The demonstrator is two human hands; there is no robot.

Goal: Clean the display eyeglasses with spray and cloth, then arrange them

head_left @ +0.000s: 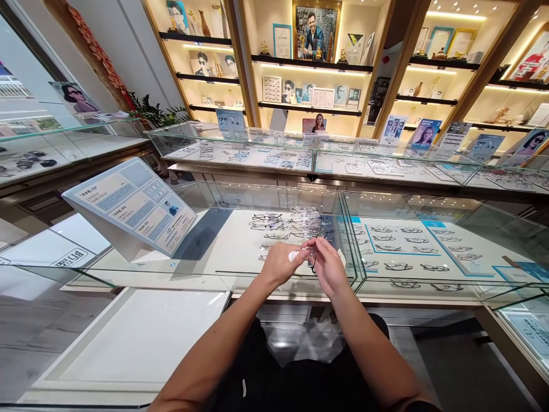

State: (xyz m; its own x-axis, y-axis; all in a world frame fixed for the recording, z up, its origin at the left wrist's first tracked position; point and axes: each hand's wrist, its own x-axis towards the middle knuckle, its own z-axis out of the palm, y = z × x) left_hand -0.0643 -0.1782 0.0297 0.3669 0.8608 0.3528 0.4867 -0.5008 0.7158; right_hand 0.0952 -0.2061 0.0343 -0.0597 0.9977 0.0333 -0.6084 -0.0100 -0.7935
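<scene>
Above the glass display case (274,281), my two hands meet at the centre of the view. My left hand (281,263) is closed, with a bit of white cloth (293,256) showing at its thumb and fingers. My right hand (329,268) has its fingers bent together around a small, thin item that looks like part of a pair of glasses; most of it is hidden by the fingers. More white cloth (342,257) shows at the outer side of my right hand. Rows of eyeglasses (266,220) lie inside the case under and beyond my hands.
A folded sign (132,206) stands on the case at the left. Below it is an open white drawer (141,332). More eyeglasses (398,266) lie in the right-hand case. Further glass cases (257,157) and lit shelves (313,66) stand behind.
</scene>
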